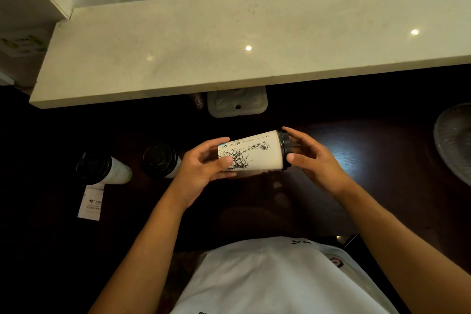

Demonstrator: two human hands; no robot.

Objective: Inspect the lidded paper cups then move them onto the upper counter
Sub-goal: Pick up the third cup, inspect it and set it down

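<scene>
A white paper cup [254,153] with a black line drawing and a black lid lies on its side between my hands, above the dark lower counter. My left hand [204,168] grips its base end and my right hand [311,158] holds the lid end at the right. Two more lidded cups stand upright on the lower counter to the left: one [102,169] at far left and one [161,160] close to my left hand. The pale stone upper counter [229,41] runs across the view beyond them, with nothing standing on it.
A white slip of paper [90,202] lies under the far-left cup. A pale square tray-like object [237,103] sits under the upper counter's edge. A glass dish [456,140] is at the right edge.
</scene>
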